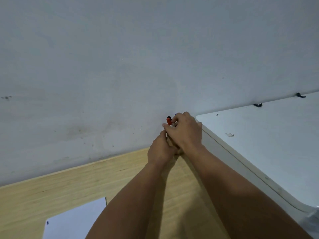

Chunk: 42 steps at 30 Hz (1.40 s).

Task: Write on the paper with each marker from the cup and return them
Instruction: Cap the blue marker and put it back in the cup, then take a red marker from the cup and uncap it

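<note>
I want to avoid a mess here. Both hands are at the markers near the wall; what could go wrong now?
1. Both hands, the left hand and the right hand, hide the cup, so it might tip unnoticed.
2. The red marker stands close to the wall; an uncapped tip could mark it.
3. The paper lies far from the hands, at the frame's lower edge, so a carried marker might drip or drop on the wooden table.

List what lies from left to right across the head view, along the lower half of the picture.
Paper with a small blue mark → left hand → red-capped marker → right hand → white table at the right. Both hands close around something mostly hidden beneath them.
</note>
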### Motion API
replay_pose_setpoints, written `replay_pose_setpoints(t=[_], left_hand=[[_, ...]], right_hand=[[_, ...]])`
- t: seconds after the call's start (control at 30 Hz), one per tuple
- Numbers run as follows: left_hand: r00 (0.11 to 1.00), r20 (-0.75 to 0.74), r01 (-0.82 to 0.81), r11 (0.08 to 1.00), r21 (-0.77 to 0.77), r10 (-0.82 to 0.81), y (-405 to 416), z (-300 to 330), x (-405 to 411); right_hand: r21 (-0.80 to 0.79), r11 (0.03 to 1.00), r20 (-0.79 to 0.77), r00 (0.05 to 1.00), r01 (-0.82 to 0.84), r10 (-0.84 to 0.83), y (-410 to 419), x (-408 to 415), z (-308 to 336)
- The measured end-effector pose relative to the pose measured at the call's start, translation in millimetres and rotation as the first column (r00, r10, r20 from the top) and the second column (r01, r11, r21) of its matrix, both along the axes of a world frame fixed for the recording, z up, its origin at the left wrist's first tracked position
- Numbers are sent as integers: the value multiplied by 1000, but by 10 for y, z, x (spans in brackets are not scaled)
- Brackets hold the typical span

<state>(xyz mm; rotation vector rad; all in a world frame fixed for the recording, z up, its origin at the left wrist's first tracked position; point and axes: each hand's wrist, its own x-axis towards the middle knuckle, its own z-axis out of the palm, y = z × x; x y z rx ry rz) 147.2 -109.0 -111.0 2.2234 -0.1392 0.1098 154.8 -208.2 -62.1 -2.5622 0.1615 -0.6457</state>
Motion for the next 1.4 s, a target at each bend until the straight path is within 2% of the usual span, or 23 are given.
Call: replay_pose_setpoints(t=[0.13,0.3,0.43,0.53,0.63,0.73,0.83,0.9,1.03,1.17,1.23,1.4], left_hand=[[1000,4,-10,1000,5,10,2,-12,-3],[1000,30,-9,1000,21,9,90,60,-75],[995,76,-68,995,78,62,362,222,-296],[986,116,-129,988,82,119,685,421,-520],[974,160,-171,984,55,160,1051,691,-813],[967,172,-194,981,17,188,1439,921,-1088],[959,170,-220,974,-51,225,1890,1082,-1481],[957,169,-228,971,-65,236,2159,1153,-1757],[984,85,-149,987,-64,154,2602,1212,-2191],[986,101,-133,991,-8,133,2938,1175,-2405],[980,105,-173,985,12,171,3070,1147,-2428],[953,58,-296,955,-7,296,3220,990,-2303]], right_hand=[[68,997,-34,999,39,-37,6,47,-11],[208,978,162,986,-1,-33,5,-78,224],[315,940,344,939,-135,20,-8,-281,598],[355,896,399,910,-265,111,85,-481,838],[353,861,314,913,-365,259,295,-733,966],[370,843,90,918,-390,385,562,-997,929],[467,773,-138,829,-429,542,909,-1389,851],[559,688,-195,734,-462,651,1130,-1622,813],[640,535,-174,575,-552,800,1570,-1931,741],[721,430,-131,503,-543,854,2003,-2100,683],[691,431,-99,514,-580,852,2159,-2108,634],[435,560,-3,621,-705,784,2465,-2036,472]])
